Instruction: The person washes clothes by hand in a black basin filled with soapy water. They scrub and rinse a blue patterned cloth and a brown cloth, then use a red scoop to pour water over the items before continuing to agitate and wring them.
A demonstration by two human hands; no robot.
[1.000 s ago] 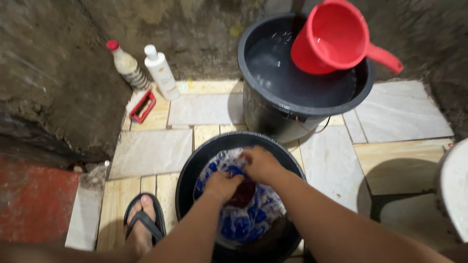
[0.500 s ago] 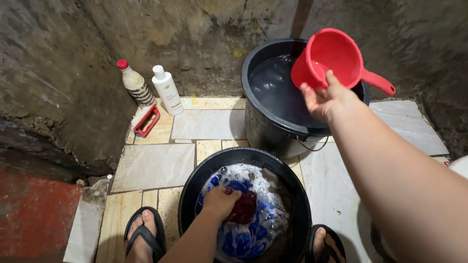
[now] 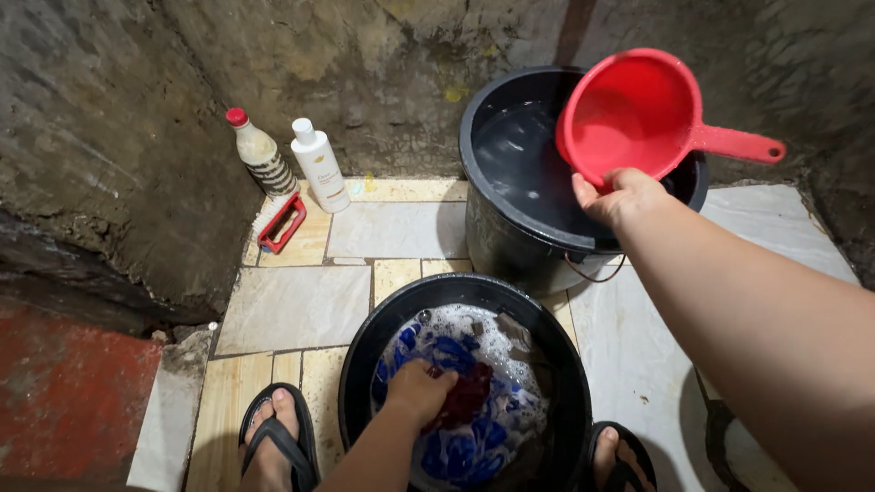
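Observation:
My left hand rests in a black basin of soapy water, gripping a dark red cloth that lies on blue and white fabric. My right hand reaches out over a large black bucket of water and grips the rim of a red dipper, which sits tilted at the bucket's edge with its handle pointing right.
A red-capped bottle, a white bottle and a red scrubbing brush stand by the rough wall at the back left. My feet in black sandals flank the basin on the tiled floor.
My right hand left the basin, reached up to the bucket and took hold of the red dipper. The left hand stayed on the red cloth.

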